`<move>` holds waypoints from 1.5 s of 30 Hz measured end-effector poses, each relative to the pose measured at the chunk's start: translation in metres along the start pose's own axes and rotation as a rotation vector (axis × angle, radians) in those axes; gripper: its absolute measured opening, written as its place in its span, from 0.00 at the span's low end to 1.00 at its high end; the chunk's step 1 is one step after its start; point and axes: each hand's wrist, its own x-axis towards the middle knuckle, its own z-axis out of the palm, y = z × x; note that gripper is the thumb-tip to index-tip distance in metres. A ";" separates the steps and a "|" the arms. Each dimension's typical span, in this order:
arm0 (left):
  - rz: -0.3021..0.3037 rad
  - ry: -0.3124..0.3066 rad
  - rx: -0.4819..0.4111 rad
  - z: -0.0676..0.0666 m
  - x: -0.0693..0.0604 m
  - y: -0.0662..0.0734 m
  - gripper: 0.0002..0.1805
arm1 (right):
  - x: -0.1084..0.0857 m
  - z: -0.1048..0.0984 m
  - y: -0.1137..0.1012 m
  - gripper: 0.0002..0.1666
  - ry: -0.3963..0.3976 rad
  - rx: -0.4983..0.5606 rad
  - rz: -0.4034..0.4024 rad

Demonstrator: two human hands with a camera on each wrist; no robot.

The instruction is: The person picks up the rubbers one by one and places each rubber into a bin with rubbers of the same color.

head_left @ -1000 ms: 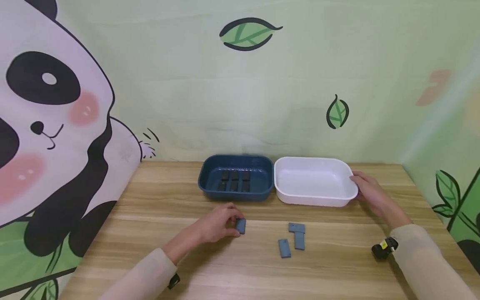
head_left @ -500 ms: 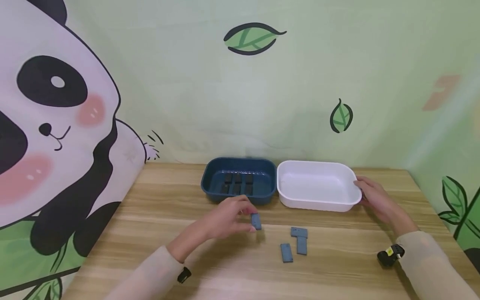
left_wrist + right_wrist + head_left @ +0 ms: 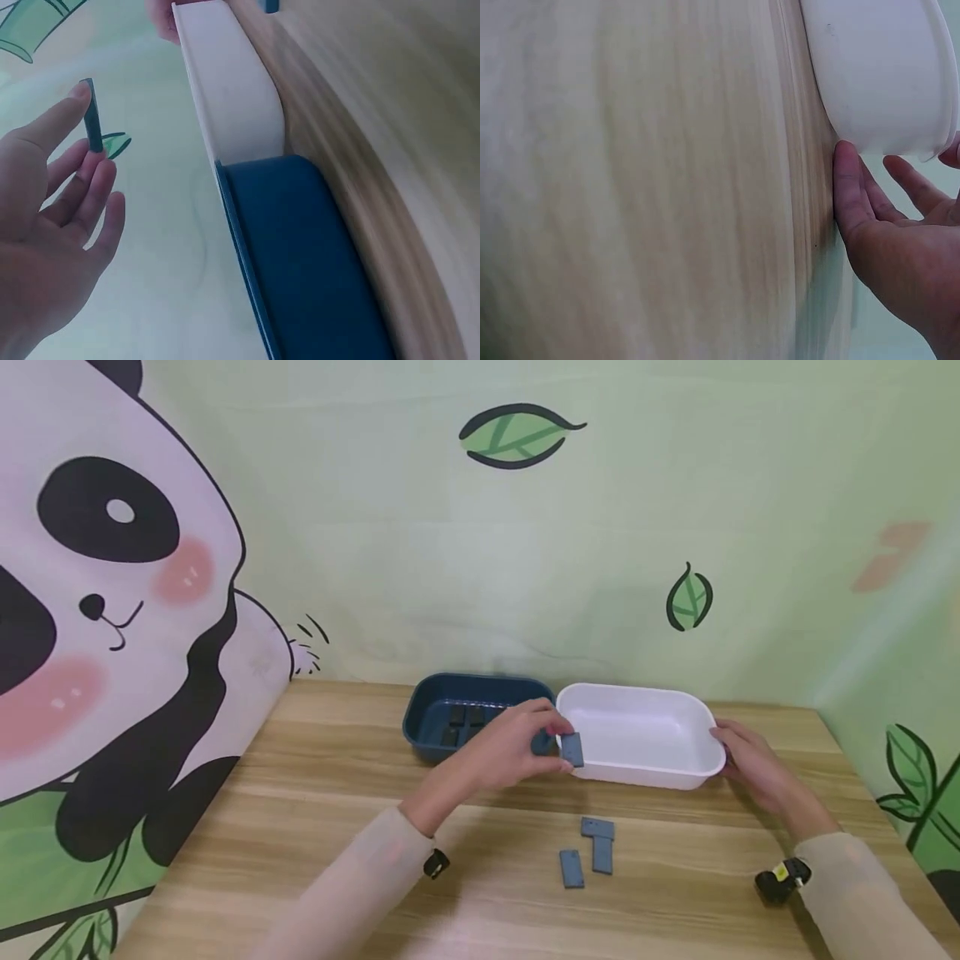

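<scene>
My left hand (image 3: 517, 747) pinches a flat blue-grey rectangular tile (image 3: 572, 750) between thumb and fingertips, in front of the near left corner of the white tray (image 3: 637, 727) in the head view. The left wrist view shows that tile (image 3: 92, 120) edge-on. At the white tray's right end my right hand (image 3: 753, 768) holds its rim; the right wrist view has the fingers (image 3: 847, 176) along the outer end wall. Similar tiles lie on the table: one alone (image 3: 571, 869), and a crosswise tile (image 3: 597, 828) meeting an upright tile (image 3: 602, 856) in a T.
A dark blue tray (image 3: 418, 720) stands against the white one's left side. Several black tiles (image 3: 456, 717) lie inside it, partly hidden by my left hand. Behind the wooden table (image 3: 337, 743) hangs a green cloth (image 3: 360, 527) printed with a panda and leaves.
My left hand has lifted the tile off the table and carried it right and away from me, to the white tray's left corner. The right hand stays at the white tray's end.
</scene>
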 end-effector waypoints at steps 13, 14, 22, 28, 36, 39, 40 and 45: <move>-0.044 0.010 0.080 0.013 0.064 -0.006 0.28 | 0.000 -0.003 -0.002 0.43 0.015 0.010 0.003; -0.052 0.004 0.087 0.015 0.069 -0.008 0.28 | -0.001 -0.003 -0.001 0.43 0.011 0.016 0.002; -0.057 -0.022 0.114 0.028 0.097 -0.015 0.27 | -0.006 -0.001 0.002 0.43 0.024 0.051 -0.015; -0.096 -0.033 0.139 0.036 0.108 -0.024 0.27 | -0.002 0.003 0.000 0.42 0.010 0.057 -0.012; -0.153 -0.085 0.139 0.052 0.122 -0.030 0.26 | -0.001 0.001 -0.001 0.40 0.024 0.051 -0.015; -0.160 -0.099 0.152 0.058 0.125 -0.029 0.25 | 0.000 0.000 -0.001 0.40 0.030 0.054 -0.030; -0.160 -0.104 0.159 0.060 0.126 -0.029 0.25 | 0.000 0.001 -0.001 0.40 0.031 0.055 -0.034; -0.176 -0.141 0.224 0.069 0.127 -0.030 0.24 | -0.001 0.003 0.003 0.40 0.036 0.053 -0.033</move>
